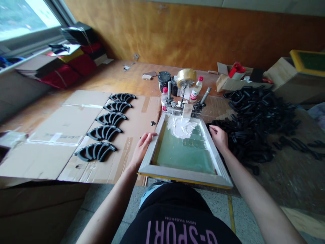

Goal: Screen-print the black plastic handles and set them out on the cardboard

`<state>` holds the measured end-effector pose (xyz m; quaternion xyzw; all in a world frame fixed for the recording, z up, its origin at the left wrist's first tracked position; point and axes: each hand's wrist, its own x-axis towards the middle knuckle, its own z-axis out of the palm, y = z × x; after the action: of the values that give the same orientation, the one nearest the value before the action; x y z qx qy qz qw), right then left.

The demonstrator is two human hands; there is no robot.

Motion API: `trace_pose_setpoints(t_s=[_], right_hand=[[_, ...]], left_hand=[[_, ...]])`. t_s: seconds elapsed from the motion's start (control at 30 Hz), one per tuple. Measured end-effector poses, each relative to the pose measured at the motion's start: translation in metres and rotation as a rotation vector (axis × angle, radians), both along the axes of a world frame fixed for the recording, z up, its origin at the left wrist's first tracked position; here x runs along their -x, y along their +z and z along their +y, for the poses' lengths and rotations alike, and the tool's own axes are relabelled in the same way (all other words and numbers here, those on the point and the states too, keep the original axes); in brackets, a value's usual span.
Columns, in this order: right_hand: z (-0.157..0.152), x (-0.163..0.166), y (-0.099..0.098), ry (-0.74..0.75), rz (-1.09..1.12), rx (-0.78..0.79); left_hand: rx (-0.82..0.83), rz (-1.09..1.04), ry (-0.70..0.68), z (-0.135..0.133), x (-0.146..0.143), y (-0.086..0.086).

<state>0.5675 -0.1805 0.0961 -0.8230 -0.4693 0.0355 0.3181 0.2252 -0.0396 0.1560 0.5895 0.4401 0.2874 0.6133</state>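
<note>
At lower centre, the screen frame (pixel 185 173) is lying before me, white paste (pixel 180 128) covering its upper part. My left hand (pixel 142 147) is touching its left side; whether the fingers are clamping, I cannot tell. At centre right, my right hand (pixel 219 138) is curling beside a pile of black pieces (pixel 256 108); whether its fingers are meeting, I cannot tell.

Brown wall panel (pixel 177 37), bright window (pixel 27 17), speckled floor (pixel 242 210)
</note>
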Motion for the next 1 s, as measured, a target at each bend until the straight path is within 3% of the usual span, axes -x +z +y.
trace_pose_setpoints(t_s=[0.07,0.17,0.27,0.33,0.43,0.53,0.73,0.8,1.0], right_hand=[[0.026,-0.001,0.013,-0.012,-0.062,-0.114],[0.07,0.016,0.026,0.151,-0.229,-0.182],[0.104,0.035,0.025,0.266,-0.29,-0.04],[0.114,0.044,0.019,0.301,-0.289,0.108],[0.111,0.06,0.008,0.306,-0.328,0.266],[0.091,0.08,0.005,0.344,-0.381,0.269],[0.052,0.085,0.024,0.776,-0.373,0.199],[0.052,0.076,0.03,0.835,-0.316,0.201],[0.057,0.08,0.019,0.617,-0.335,0.121]], left_hand=[[0.069,0.052,-0.04,-0.004,0.005,-0.019],[0.18,0.066,-0.04,-0.008,0.004,-0.054],[0.178,0.106,-0.012,-0.009,-0.001,-0.083],[0.153,0.132,-0.001,-0.008,-0.003,-0.094],[0.133,0.15,0.013,-0.008,-0.003,-0.097],[0.131,0.16,0.015,-0.008,-0.001,-0.097],[0.106,0.149,-0.015,-0.008,0.001,-0.106],[0.101,0.141,-0.035,-0.008,0.002,-0.107],[0.146,0.119,-0.029,-0.009,0.002,-0.106]])
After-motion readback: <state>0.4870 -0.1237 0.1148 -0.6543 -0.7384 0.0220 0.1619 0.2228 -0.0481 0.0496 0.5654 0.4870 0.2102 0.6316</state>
